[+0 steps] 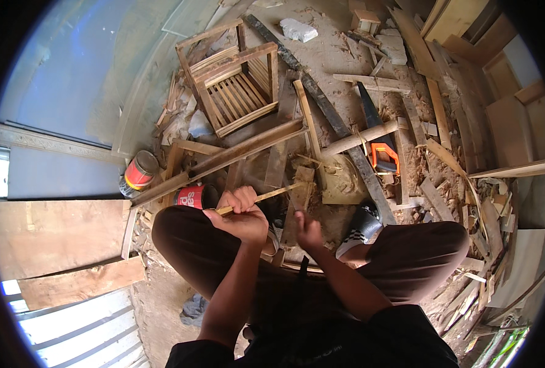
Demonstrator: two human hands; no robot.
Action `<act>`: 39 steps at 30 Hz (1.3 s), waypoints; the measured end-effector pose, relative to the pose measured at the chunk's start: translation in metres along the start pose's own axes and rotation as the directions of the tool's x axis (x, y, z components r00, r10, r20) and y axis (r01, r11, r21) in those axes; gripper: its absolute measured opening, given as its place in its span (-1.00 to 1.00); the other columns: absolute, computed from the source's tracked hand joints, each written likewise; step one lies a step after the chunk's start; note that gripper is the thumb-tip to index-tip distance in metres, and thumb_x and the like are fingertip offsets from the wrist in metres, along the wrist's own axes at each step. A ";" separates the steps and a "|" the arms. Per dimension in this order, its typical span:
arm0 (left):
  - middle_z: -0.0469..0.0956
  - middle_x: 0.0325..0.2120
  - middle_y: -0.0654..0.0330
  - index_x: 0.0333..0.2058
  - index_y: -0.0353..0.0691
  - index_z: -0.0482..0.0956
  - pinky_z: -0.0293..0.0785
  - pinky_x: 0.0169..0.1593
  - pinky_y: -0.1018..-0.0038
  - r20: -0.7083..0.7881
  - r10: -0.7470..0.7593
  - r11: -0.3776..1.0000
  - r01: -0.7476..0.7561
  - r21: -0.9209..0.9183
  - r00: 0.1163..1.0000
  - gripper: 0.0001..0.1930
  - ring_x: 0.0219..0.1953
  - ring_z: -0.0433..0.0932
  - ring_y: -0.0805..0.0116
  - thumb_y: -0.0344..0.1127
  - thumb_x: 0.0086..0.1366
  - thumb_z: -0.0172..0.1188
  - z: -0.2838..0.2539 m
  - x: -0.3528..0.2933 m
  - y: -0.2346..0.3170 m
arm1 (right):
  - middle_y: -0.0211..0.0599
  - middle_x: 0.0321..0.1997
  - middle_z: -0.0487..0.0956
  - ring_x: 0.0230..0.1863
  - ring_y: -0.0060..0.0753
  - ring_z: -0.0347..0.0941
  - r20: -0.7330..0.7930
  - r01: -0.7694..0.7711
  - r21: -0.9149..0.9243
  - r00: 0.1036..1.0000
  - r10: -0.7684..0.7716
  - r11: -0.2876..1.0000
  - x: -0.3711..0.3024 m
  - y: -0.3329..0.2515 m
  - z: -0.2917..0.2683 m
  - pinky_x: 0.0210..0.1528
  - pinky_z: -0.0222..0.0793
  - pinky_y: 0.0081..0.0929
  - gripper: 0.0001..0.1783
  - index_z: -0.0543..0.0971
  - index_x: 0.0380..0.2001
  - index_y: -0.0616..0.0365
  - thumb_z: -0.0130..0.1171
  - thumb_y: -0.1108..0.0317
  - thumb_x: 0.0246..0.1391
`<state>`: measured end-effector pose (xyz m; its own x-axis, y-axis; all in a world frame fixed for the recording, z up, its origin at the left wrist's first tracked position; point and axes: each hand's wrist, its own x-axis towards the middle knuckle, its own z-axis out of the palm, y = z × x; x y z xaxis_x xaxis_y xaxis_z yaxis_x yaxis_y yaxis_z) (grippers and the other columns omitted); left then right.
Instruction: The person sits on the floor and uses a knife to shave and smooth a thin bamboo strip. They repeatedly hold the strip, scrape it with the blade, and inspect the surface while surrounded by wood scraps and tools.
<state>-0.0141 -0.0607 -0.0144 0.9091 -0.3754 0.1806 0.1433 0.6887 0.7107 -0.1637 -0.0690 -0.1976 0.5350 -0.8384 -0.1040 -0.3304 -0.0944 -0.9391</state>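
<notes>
A thin strip of pale wood (pixel 277 192) slants up to the right from my left hand (pixel 243 211), whose fingers are wrapped round its lower end. The strip's far end lies over an upright-looking piece of wood (pixel 301 191) between my feet. Just below and right of that tip is my right hand (pixel 309 230), closed, with its thumb side up. Whatever it may grip is hidden by the fingers. A red paint can (pixel 190 196) stands close beyond my left knee, partly covered by the left hand and leg.
A slatted wooden frame (pixel 236 92) stands at the far left. A handsaw with an orange handle (pixel 384 158) lies at the right, near a round pole (pixel 358 137). A long dark beam (pixel 331 113) crosses the littered floor. Another can (pixel 141 172) sits left, by plywood (pixel 58 236).
</notes>
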 end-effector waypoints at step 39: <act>0.02 -0.76 0.38 -0.64 -0.07 0.12 -0.05 -0.46 0.49 0.053 0.025 0.999 -0.024 -0.022 0.998 -0.34 -0.65 -0.02 0.49 0.34 0.49 -0.22 0.015 0.001 -0.008 | 0.34 -0.19 0.61 -0.03 0.45 0.53 0.000 -0.459 -0.281 0.878 0.478 0.843 0.000 0.110 -0.006 -0.03 0.38 0.20 -0.34 0.59 0.05 0.20 -0.21 -0.19 0.44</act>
<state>-0.0202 -0.0759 -0.0104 0.8903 -0.3905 0.2340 0.1303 0.7111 0.6910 -0.2050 -0.0827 -0.2986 0.3122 -0.7816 -0.5400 -0.7421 0.1542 -0.6523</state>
